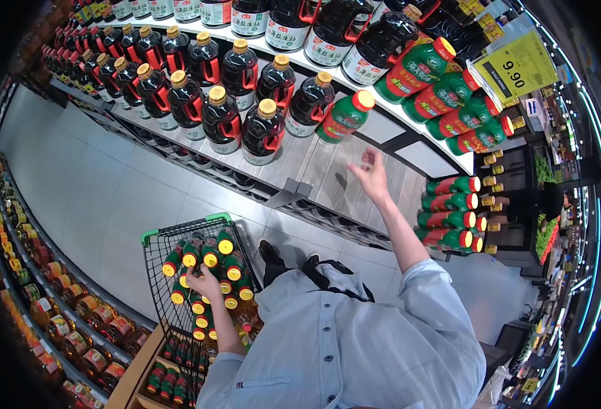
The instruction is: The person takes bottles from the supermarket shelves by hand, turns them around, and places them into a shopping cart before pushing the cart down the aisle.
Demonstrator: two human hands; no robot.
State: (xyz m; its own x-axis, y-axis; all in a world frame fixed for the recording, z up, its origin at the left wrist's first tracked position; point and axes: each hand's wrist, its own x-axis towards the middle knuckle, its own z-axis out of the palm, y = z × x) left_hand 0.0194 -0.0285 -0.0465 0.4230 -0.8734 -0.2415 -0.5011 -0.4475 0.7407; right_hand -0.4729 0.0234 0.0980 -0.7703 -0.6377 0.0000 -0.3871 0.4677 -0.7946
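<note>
My right hand [371, 174] is over the grey shelf board [328, 174], its fingers apart and nothing in them. Just beyond it, a green-and-red sauce bottle [345, 117] with a red-and-yellow cap stands upright on that board. Down in the wire shopping cart [152, 269], my left hand [205, 283] has its fingers curled at the cap of a green sauce bottle [183, 280]; my fingers partly cover that cap. Several matching bottles [225, 244] with yellow caps stand packed around it.
Large dark soy sauce bottles [263, 133] line the shelf to the left. More green bottles [444, 95] stand on the upper shelf, near a yellow price sign [515, 68]. Others are stacked at the shelf end [447, 219]. Oil bottles [58, 327] fill the opposite shelves.
</note>
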